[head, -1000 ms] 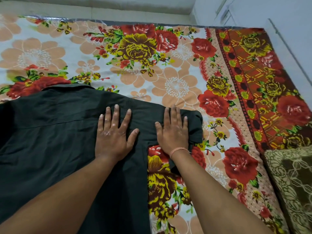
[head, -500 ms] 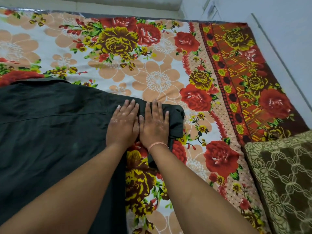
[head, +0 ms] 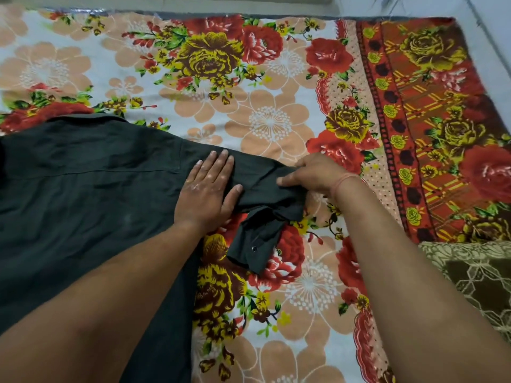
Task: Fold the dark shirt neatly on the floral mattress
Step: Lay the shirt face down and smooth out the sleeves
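Note:
The dark shirt (head: 83, 194) lies spread flat over the left half of the floral mattress (head: 276, 120), collar toward the far side. Its right sleeve (head: 260, 189) stretches out to the right and is bunched at the end, the cuff with a snap button (head: 253, 248) doubled back toward me. My left hand (head: 208, 189) lies flat, fingers apart, pressing the sleeve near the shoulder seam. My right hand (head: 312, 174), with a pink thread at the wrist, pinches the sleeve's bunched end.
A brown and cream patterned cushion (head: 475, 275) sits at the mattress's right edge. A white wall (head: 492, 20) runs along the far right. The mattress's red bordered strip (head: 414, 120) lies bare to the right of the sleeve.
My right hand has gone from pressing flat beside the left to the sleeve's end, where it now grips the cloth. The cuff has come up and flipped back. My left hand stays flat.

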